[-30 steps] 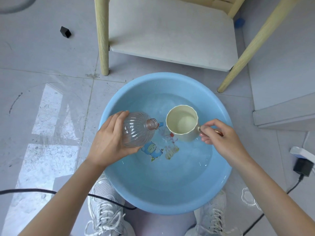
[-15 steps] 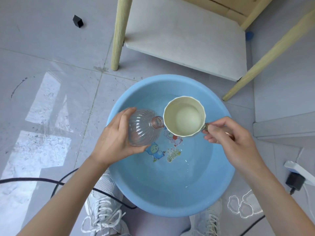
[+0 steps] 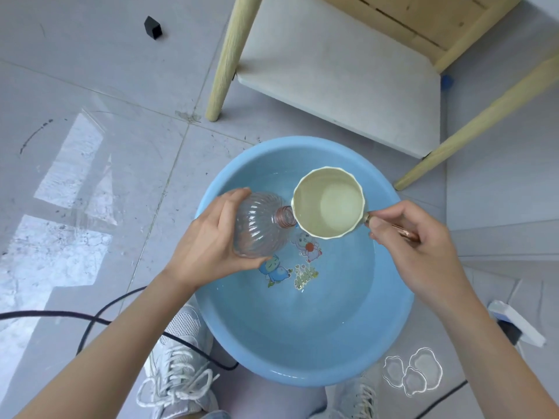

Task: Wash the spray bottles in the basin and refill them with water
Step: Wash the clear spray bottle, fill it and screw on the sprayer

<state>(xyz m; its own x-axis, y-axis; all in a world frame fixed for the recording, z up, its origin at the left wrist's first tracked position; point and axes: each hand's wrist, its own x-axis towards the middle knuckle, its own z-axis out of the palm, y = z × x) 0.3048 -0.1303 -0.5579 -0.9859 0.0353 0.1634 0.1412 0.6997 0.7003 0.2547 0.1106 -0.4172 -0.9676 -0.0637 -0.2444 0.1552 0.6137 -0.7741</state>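
A round blue basin with water and cartoon stickers on its bottom stands on the floor between my feet. My left hand grips a clear ribbed spray bottle without its cap, tilted so its threaded neck points right. My right hand pinches the copper handle of a cream cup holding water. The cup hangs above the basin, its rim right beside the bottle's open neck.
A wooden stool's pale legs and white shelf stand just beyond the basin. A black cable runs across the tiles at left. A white power strip lies at right, water puddles near it. A small black object sits far left.
My right hand has lifted the cup out of the basin water and brought it up beside the bottle's neck. My left hand keeps holding the tilted bottle.
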